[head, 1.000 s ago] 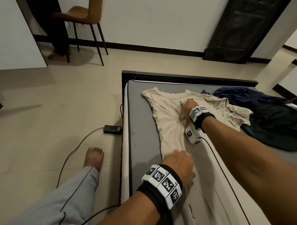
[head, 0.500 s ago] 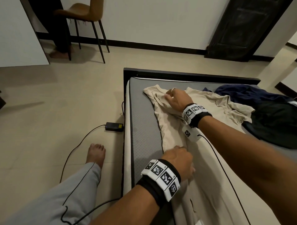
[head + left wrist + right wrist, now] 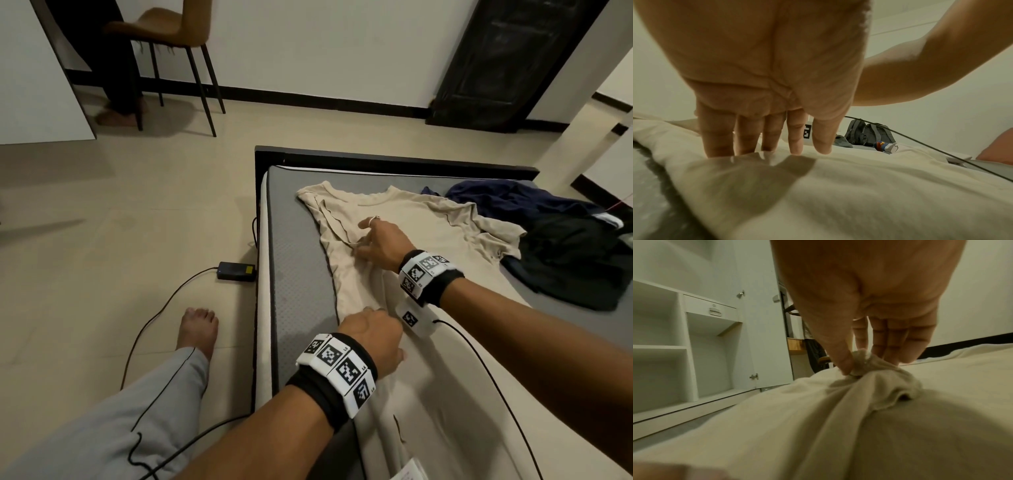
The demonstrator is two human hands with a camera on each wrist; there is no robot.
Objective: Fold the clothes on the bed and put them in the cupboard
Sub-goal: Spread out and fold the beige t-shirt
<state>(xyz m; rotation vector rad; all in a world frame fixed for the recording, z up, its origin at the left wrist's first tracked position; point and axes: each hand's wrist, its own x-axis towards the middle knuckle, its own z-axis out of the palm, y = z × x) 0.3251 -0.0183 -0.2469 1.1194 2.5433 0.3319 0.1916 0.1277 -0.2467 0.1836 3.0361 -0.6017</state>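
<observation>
A beige T-shirt (image 3: 421, 219) lies spread on the grey bed (image 3: 298, 274), neck towards the far end. My right hand (image 3: 359, 245) pinches a bunched bit of its left sleeve edge; the right wrist view shows the thumb and fingers (image 3: 842, 363) closed on the cloth (image 3: 859, 426). My left hand (image 3: 373, 339) rests on the shirt's near left side, and its straight fingers (image 3: 768, 139) press into the fabric (image 3: 859, 194). A white cupboard (image 3: 694, 345) with open shelves stands beside the bed.
Dark clothes (image 3: 575, 260) and a navy garment (image 3: 513, 202) are heaped at the bed's right. On the floor to the left lie a power adapter (image 3: 237, 271) with its cable, and my bare foot (image 3: 198, 329). Further back are a brown chair (image 3: 171, 31) and someone's legs (image 3: 120, 68).
My right hand slid left from the chest of the shirt to the left sleeve, took hold of its edge and drew it inward. The left hand stayed on the near side.
</observation>
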